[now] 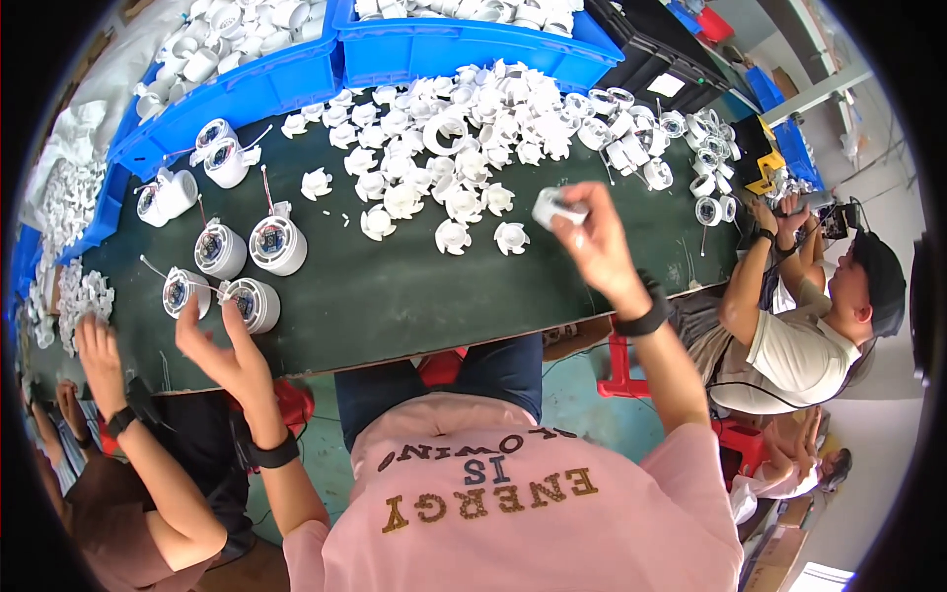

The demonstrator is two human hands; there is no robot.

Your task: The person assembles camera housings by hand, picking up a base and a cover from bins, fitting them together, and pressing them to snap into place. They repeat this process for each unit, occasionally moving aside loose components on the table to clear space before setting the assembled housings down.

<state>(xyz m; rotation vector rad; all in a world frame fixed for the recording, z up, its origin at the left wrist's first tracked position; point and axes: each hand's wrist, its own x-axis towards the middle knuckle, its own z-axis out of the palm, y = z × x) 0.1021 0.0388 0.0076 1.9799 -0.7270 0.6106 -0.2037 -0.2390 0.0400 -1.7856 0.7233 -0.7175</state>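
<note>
My right hand (pixel 600 245) is raised over the right part of the green table (pixel 395 301), fingers closed round a small white plastic part (pixel 554 209) with a greyish side. Its exact shape is blurred and partly covered by the fingers. My left hand (pixel 225 363) is at the table's near edge, thumb and fingers spread apart. Its fingertips reach two round white housings (pixel 258 306) with circuit boards and thin wires inside; whether they touch cannot be told. Just beyond stand two more housings (pixel 278 247). Several white petal-shaped plastic parts (pixel 454 237) lie in a heap ahead.
Blue bins (pixel 473 44) of white parts line the far side. Housings with wires (pixel 631 148) are piled at the far right, by a black case (pixel 651 49). A co-worker's hand (pixel 99 350) is at the left by small white pieces; another person (pixel 804 331) works at the right.
</note>
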